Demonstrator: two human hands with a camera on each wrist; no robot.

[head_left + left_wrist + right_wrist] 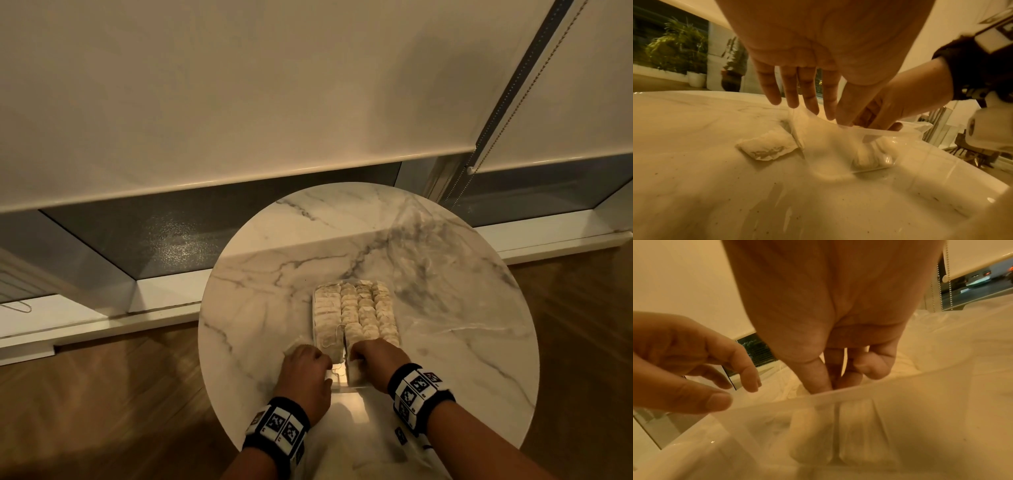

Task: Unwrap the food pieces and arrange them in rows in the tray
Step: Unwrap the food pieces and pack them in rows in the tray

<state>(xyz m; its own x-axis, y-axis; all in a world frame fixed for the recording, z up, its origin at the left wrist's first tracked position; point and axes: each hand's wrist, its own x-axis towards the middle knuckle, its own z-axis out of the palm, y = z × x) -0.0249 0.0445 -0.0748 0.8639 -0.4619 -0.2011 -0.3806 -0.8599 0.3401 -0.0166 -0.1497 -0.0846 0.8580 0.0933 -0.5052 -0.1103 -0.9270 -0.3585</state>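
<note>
A clear plastic tray (pixel 313 308) on the round marble table holds several rows of pale tea-bag-like food pieces (pixel 356 308). One loose piece (pixel 296 342) (pixel 766 148) lies on the table just left of the tray's near corner. My left hand (pixel 305 370) (pixel 809 110) hovers at that corner with straight fingers, its thumb by the tray rim (pixel 875 131). My right hand (pixel 371 356) (pixel 828 382) reaches down into the tray's near end. Its thumb and fingers pinch together on a piece, and the tips are hidden behind the tray wall (pixel 900 386).
Crumpled clear plastic film (pixel 428 260) lies on the table behind and right of the tray. A white plastic bag (pixel 376 445) lies at the table's near edge between my forearms. Beyond the table are a window sill, roller blinds and a bead chain (pixel 479 161).
</note>
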